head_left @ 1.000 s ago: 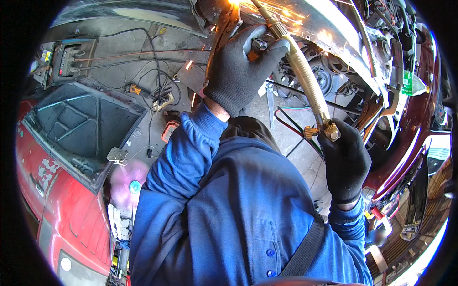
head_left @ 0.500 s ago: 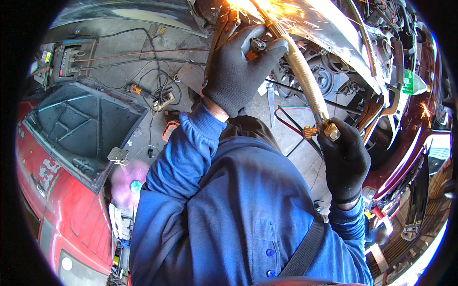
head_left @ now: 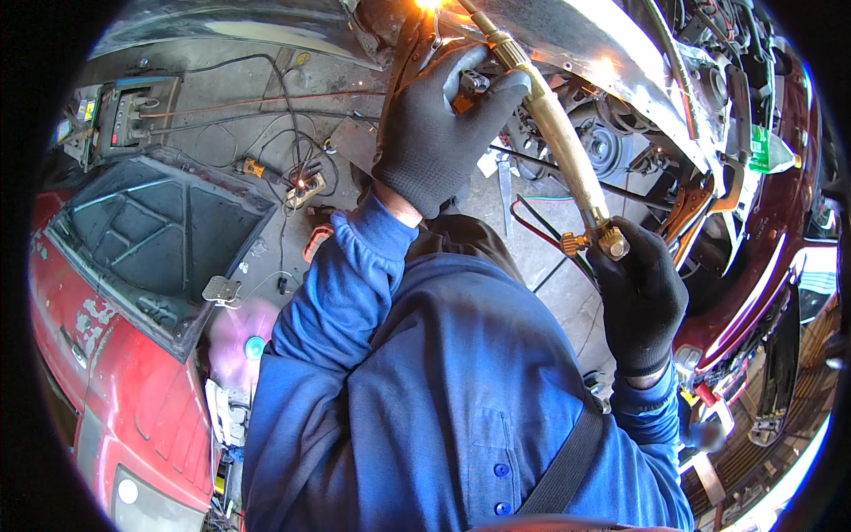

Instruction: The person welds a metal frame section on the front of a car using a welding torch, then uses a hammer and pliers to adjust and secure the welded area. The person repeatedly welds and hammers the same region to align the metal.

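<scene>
A brass gas torch point(head_left: 566, 146) with a ribbed handle slants across the upper middle, its thin tube running up toward a metal panel point(head_left: 567, 35). My right hand point(head_left: 645, 297), in a black glove, is closed around its rear end beside the two brass valve knobs point(head_left: 612, 242). At the torch's front collar is my left hand point(head_left: 443, 129), gloved too, with the thumb against the torch. Its fingers curl beside a small metal and orange piece point(head_left: 472, 86); what they grip is partly hidden. A bright glow point(head_left: 429, 3) burns at the top edge, near a rusty brown metal part point(head_left: 409, 62).
A red vehicle body point(head_left: 133, 355) and a dark panel with a ribbed frame point(head_left: 164, 239) stand at the left. Cables point(head_left: 288, 115) cross the concrete floor to a power strip point(head_left: 306, 189) and a boxy machine point(head_left: 133, 115). A green bottle point(head_left: 769, 151) lies near a dark red car point(head_left: 762, 239) at right.
The wide spray of sparks and flame at the top has shrunk to a small bright glow. Both hands and the torch have shifted only slightly.
</scene>
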{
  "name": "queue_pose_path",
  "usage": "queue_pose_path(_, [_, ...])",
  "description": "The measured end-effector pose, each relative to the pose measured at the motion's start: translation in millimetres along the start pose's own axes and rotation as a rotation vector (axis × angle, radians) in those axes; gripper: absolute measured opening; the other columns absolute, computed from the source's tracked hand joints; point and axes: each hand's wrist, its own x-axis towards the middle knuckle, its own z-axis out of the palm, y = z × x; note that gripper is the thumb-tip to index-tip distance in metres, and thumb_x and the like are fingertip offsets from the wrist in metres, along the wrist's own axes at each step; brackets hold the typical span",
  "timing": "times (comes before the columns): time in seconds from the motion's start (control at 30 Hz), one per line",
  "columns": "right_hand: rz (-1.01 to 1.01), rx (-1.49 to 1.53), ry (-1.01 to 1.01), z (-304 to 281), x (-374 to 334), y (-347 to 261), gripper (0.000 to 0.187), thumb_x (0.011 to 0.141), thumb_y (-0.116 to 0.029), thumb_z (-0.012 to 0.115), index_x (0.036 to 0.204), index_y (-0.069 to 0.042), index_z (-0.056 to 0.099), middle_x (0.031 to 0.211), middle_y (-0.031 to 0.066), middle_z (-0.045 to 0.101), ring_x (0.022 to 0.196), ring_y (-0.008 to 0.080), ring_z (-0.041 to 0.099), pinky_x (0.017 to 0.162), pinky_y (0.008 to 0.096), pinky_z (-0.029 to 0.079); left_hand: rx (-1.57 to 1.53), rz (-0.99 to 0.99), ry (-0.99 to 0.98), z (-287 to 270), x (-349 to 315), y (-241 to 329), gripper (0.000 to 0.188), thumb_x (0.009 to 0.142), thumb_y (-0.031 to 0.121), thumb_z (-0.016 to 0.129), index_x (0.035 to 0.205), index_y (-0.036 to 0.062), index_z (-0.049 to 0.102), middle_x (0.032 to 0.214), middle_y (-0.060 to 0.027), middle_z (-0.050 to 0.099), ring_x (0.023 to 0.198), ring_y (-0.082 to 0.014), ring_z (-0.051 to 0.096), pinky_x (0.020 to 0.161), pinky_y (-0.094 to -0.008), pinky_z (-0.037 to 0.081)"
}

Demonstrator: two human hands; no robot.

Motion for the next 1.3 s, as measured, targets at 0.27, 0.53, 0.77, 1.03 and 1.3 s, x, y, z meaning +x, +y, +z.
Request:
queue_pose_path(0.27, [0.064,-0.041,-0.043,-7,-12,13,0.042,0.085,-0.009,0.092,0.122,-0.003,0.074,0.102,0.0118,0.077,0.09,0.0176,0.077,0.076,0.0317,0.06,0.093,0.053,-0.063,-1,-1,7,0.043,0.102,0.027,0.079,0.135,0.0004,0.071,0.109,-0.0076,0.08,0.099,-0.0082,0.071,0.084,-0.0297,0.059])
queue_pose_path(0.53, [0.238,0.575,-0.12,-21,-63,73,0.045,0.09,0.0,0.084,0.133,0.0,0.07,0.106,0.0068,0.073,0.086,0.0105,0.065,0.074,0.027,0.054,0.342,0.106,-0.478,-3,-79,6,0.048,0.09,0.034,0.086,0.126,0.0046,0.076,0.109,-0.0187,0.078,0.095,-0.0359,0.075,0.094,-0.0413,0.057])
queue_pose_path(0.77, [0.224,0.85,-0.288,16,-79,117,0.048,0.093,-0.015,0.086,0.135,0.001,0.069,0.111,0.0145,0.076,0.099,0.0204,0.075,0.086,0.0335,0.059,0.411,-0.106,-0.648,18,-150,-26,0.044,0.091,0.03,0.084,0.127,0.0074,0.075,0.097,-0.0149,0.078,0.085,-0.033,0.073,0.078,-0.0433,0.056])
queue_pose_path(1.03, [0.181,0.902,-0.342,54,-86,148,0.044,0.092,-0.016,0.087,0.132,-0.003,0.072,0.101,0.0102,0.076,0.08,0.015,0.069,0.073,0.0291,0.054,0.49,-0.298,-0.675,31,-174,-60,0.034,0.088,0.027,0.085,0.116,0.0094,0.075,0.094,-0.0137,0.074,0.092,-0.0335,0.068,0.084,-0.0454,0.052])
queue_pose_path(1.3, [0.212,0.984,-0.274,71,-88,159,0.046,0.089,-0.014,0.088,0.13,-0.002,0.071,0.105,0.0153,0.078,0.086,0.0214,0.074,0.076,0.0324,0.057,0.549,-0.192,-0.624,39,-156,-53,0.04,0.084,0.026,0.086,0.12,0.0115,0.075,0.1,-0.0105,0.075,0.1,-0.0329,0.068,0.089,-0.0452,0.052])
